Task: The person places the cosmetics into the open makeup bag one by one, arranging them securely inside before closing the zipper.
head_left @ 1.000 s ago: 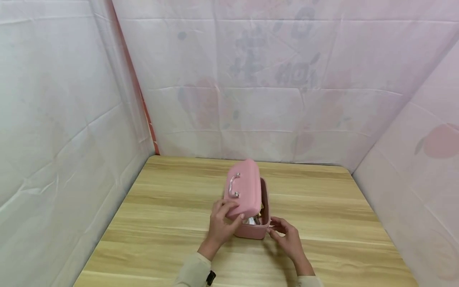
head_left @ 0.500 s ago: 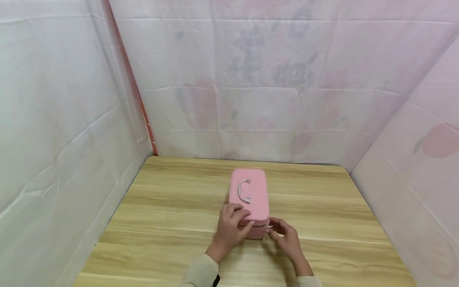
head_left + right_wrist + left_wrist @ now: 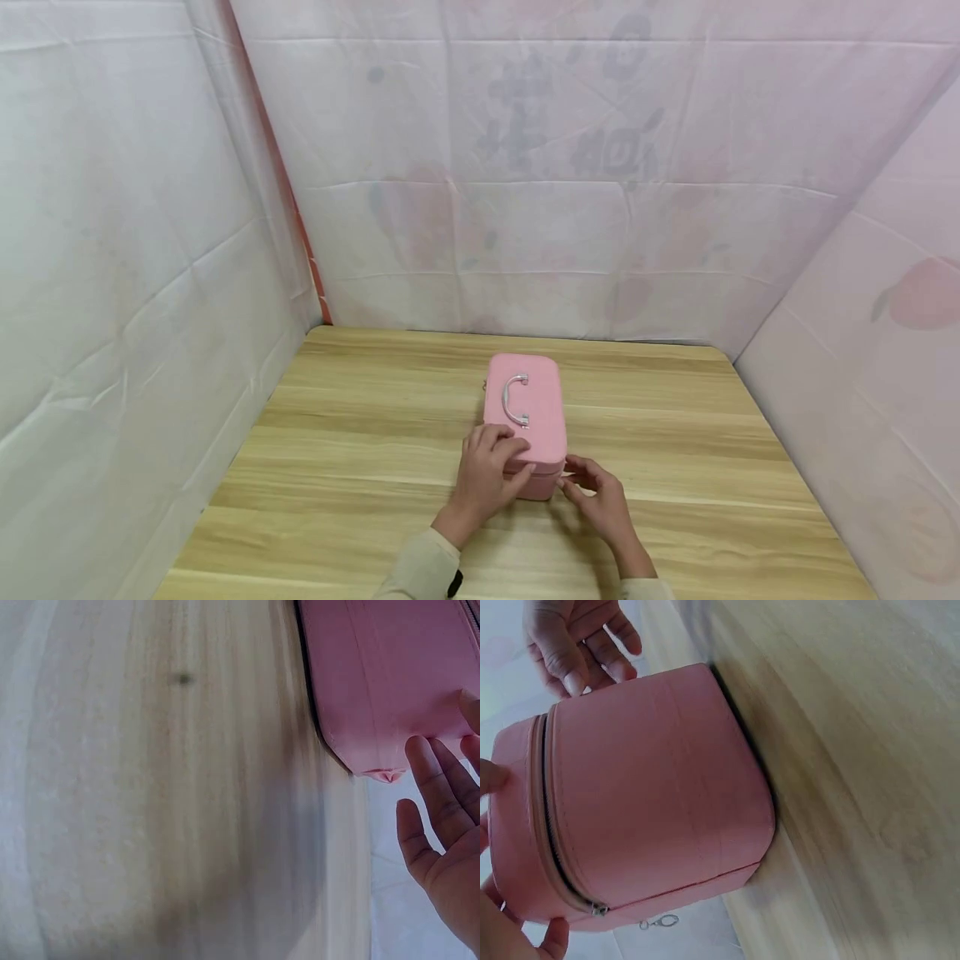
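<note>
A pink cosmetic case (image 3: 546, 417) with a silver handle (image 3: 507, 402) on its lid stands on the wooden table. The lid is down over the body, and a dark zipper gap (image 3: 549, 817) still shows between them in the left wrist view. The zipper pull (image 3: 598, 908) sits at one corner. My left hand (image 3: 486, 471) grips the near left part of the lid, fingers bent over the top and thumb at the front edge. At the near right corner, my right hand (image 3: 602, 502) touches the case body with loosely extended fingers. The contents are hidden under the lid.
The wooden tabletop (image 3: 360, 433) spreads around the case. White printed cloth (image 3: 540, 233) hangs behind it and on both sides. A metal clasp ring (image 3: 660, 922) hangs at the case's side in the left wrist view.
The lid, tilted up to the left with contents showing a second ago, has come down to the right onto the body. My left hand moved with it; my right hand has stayed at the corner.
</note>
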The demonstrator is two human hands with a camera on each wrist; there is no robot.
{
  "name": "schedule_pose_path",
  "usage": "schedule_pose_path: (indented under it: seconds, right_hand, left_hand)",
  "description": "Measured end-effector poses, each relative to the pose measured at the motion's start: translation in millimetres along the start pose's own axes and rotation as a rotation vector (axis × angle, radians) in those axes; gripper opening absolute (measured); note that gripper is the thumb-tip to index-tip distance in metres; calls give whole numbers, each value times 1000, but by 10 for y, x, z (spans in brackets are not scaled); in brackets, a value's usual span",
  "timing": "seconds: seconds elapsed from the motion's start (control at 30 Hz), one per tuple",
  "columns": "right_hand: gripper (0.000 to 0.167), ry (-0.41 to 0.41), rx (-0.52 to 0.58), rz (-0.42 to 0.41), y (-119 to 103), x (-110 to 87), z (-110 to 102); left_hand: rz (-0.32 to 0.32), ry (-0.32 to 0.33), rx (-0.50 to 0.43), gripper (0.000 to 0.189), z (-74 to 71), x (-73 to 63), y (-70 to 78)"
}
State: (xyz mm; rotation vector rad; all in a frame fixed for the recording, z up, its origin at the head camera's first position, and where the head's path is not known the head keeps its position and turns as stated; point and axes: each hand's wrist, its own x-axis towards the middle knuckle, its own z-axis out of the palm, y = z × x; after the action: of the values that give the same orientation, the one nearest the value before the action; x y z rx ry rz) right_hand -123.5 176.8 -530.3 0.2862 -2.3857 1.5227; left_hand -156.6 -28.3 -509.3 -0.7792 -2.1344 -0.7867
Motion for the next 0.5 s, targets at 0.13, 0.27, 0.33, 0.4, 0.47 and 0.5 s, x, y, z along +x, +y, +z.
schedule_pose_path:
  seconds: [0.13,0.27,0.33,0.4,0.47,0.5]
  right_hand:
    - [36,5,-166,-128,63,3,-56]
    - [41,41,-282,-292,-35,67,-113]
    - [40,65,-299,-347,-97,117,-116]
    - [38,84,-295,-397,-155,174,-105]
    - [37,104,-288,-425,-210,230,-94]
    - [37,112,-285,-443,-235,263,-87]
  left_hand:
    - [-9,55,-126,27,-60,-22,-41]
    - [-27,134,-217,27,-123,-49,-120]
    - [-57,160,-248,26,-147,-67,-165]
    - [-95,176,-273,24,-165,-95,-211]
    - [-135,183,-292,23,-170,-123,-255]
    - [-153,185,-298,23,-172,-138,-277]
